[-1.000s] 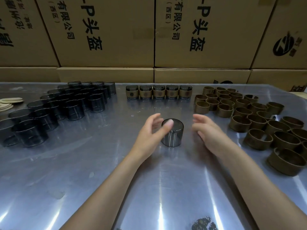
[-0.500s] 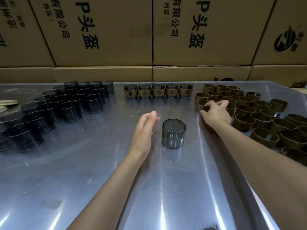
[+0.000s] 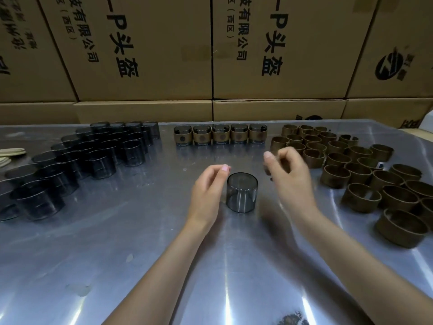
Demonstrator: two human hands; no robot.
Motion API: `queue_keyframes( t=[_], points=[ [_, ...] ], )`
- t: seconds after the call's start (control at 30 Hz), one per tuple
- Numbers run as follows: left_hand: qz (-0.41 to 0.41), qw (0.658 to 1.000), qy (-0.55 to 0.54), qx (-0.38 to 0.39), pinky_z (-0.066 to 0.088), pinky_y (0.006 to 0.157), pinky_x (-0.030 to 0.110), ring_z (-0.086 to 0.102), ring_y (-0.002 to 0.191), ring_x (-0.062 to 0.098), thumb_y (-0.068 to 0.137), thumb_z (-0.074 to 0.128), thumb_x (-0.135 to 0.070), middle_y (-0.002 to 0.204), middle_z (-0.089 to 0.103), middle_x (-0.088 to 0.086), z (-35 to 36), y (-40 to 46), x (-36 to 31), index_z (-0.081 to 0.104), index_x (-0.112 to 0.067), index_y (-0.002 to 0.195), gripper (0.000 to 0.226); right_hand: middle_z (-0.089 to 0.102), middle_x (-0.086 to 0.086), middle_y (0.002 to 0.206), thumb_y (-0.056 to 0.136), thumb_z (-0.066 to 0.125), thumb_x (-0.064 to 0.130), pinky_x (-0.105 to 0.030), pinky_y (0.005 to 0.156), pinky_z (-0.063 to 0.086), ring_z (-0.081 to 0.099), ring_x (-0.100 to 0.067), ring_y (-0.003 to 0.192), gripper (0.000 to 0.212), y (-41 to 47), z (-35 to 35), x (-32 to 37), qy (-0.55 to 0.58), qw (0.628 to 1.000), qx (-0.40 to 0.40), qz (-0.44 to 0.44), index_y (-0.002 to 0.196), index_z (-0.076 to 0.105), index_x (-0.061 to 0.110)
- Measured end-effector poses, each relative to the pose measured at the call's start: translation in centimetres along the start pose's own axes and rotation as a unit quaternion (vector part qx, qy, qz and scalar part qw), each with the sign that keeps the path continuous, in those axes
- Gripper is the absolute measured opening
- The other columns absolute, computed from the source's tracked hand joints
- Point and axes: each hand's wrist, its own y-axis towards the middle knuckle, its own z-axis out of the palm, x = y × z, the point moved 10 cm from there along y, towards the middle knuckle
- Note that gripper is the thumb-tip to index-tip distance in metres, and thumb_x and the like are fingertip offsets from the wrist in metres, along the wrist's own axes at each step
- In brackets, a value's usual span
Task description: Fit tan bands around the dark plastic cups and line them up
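A tan band (image 3: 277, 171) is pinched in the curled fingers of the right hand (image 3: 289, 177), though blur obscures it. The left hand (image 3: 206, 192), loosely curled and grasping nothing, is kept beside the dark cup (image 3: 241, 195). The cup is stood inverted at table centre, presumably for banding. Five banded cups (image 3: 220, 134) are aligned behind.

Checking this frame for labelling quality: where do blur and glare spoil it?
Head view: right hand is motion-blurred, so any grip is unclear; bright streaks glare off the metal table near the bottom; the lone dark cup and left hand stay sharp.
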Motion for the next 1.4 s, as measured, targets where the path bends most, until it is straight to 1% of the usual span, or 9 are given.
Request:
queue_keyframes(
  t=[0.2, 0.37, 0.6, 0.77, 0.87, 1.0, 1.1, 1.23, 1.4],
  points=[
    [-0.070, 0.992, -0.005, 0.102, 0.030, 0.117, 0.038, 0.045, 0.132, 0.009, 0.088, 0.041, -0.068, 0.140, 0.054, -0.006, 2.2, -0.7, 1.8, 0.055, -0.027, 0.133, 0.063, 0.048, 0.010, 0.110, 0.088, 0.066, 0.026, -0.003, 0.084, 0.033, 0.044, 0.010, 0.109, 0.017, -2.7, 2.8, 2.0, -0.142, 0.975, 0.060, -0.163, 0.078, 0.053, 0.022],
    [-0.049, 0.982, 0.015, 0.180, 0.034, 0.114, 0.044, 0.050, 0.129, 0.010, 0.082, 0.044, -0.067, 0.133, 0.059, -0.007, 3.8, -1.3, 1.2, 0.054, -0.029, 0.135, 0.065, 0.045, 0.008, 0.110, 0.088, 0.066, 0.017, -0.010, 0.083, 0.038, 0.049, -0.004, 0.104, 0.017, -2.9, 4.2, 1.4, -0.120, 0.973, 0.108, -0.166, 0.082, 0.051, 0.022],
    [-0.054, 0.982, 0.055, 0.173, 0.034, 0.113, 0.042, 0.049, 0.126, 0.008, 0.088, 0.033, -0.054, 0.133, 0.056, -0.008, 3.8, -1.3, 1.6, 0.051, -0.045, 0.124, 0.041, 0.040, 0.017, 0.132, 0.078, 0.046, 0.022, -0.001, 0.089, 0.033, 0.038, 0.022, 0.116, 0.025, -2.8, 5.2, 0.0, 0.029, 0.982, 0.180, -0.053, 0.097, 0.033, 0.034],
    [-0.040, 0.981, 0.078, 0.176, 0.034, 0.109, 0.029, 0.047, 0.123, 0.002, 0.089, 0.021, -0.057, 0.128, 0.055, -0.010, 3.8, -1.4, 1.6, 0.047, -0.037, 0.127, 0.051, 0.047, 0.018, 0.118, 0.083, 0.034, 0.022, 0.001, 0.078, 0.037, 0.047, 0.025, 0.097, 0.035, -2.6, 5.0, -1.7, 0.094, 0.981, 0.166, 0.020, 0.116, 0.036, 0.034],
    [-0.032, 0.980, 0.087, 0.177, 0.029, 0.100, 0.011, 0.039, 0.123, -0.016, 0.094, 0.022, -0.055, 0.133, 0.048, -0.024, 3.6, -1.5, 1.4, 0.039, -0.044, 0.131, 0.042, 0.054, 0.020, 0.116, 0.087, 0.030, 0.035, -0.012, 0.093, 0.041, 0.051, 0.011, 0.108, 0.038, -2.9, 5.5, -2.7, 0.065, 0.978, 0.196, 0.039, 0.122, 0.045, 0.035],
    [-0.084, 0.974, 0.113, 0.175, 0.019, 0.099, 0.016, 0.029, 0.126, -0.007, 0.101, 0.030, -0.048, 0.127, 0.033, -0.042, 2.7, -1.3, 2.3, 0.006, -0.031, 0.154, 0.060, 0.057, 0.015, 0.116, 0.101, 0.024, 0.039, -0.037, 0.108, 0.037, 0.051, -0.010, 0.118, 0.027, -3.1, 5.8, -4.3, 0.021, 0.973, 0.212, 0.089, 0.120, 0.043, 0.044],
    [-0.068, 0.963, 0.169, 0.199, 0.026, 0.104, 0.024, 0.038, 0.134, 0.004, 0.100, 0.022, -0.055, 0.138, 0.047, -0.023, 2.4, -1.5, 2.4, 0.038, -0.033, 0.145, 0.052, 0.056, 0.010, 0.122, 0.104, 0.021, 0.034, -0.033, 0.105, 0.036, 0.049, -0.010, 0.121, 0.027, -3.0, 5.7, -4.3, -0.004, 0.975, 0.203, 0.093, 0.120, 0.043, 0.040],
    [-0.091, 0.953, 0.197, 0.210, 0.018, 0.119, 0.040, 0.034, 0.140, 0.012, 0.097, 0.007, -0.063, 0.146, 0.047, -0.007, 3.0, -1.7, 3.5, 0.038, -0.030, 0.146, 0.067, 0.042, 0.013, 0.134, 0.104, 0.020, 0.038, -0.025, 0.100, 0.028, 0.039, -0.007, 0.128, 0.035, -3.4, 6.2, -3.8, -0.061, 0.973, 0.210, 0.068, 0.134, 0.036, 0.034],
    [-0.113, 0.969, 0.108, 0.194, 0.024, 0.118, 0.041, 0.034, 0.138, 0.010, 0.070, 0.013, -0.085, 0.147, 0.041, -0.007, 4.2, -2.2, 3.5, 0.027, -0.027, 0.149, 0.098, 0.040, 0.000, 0.141, 0.102, 0.025, 0.046, -0.044, 0.113, 0.032, 0.038, -0.018, 0.133, 0.047, -3.8, 6.1, -2.8, -0.015, 0.976, 0.205, 0.072, 0.141, 0.030, 0.021]
  ],
)
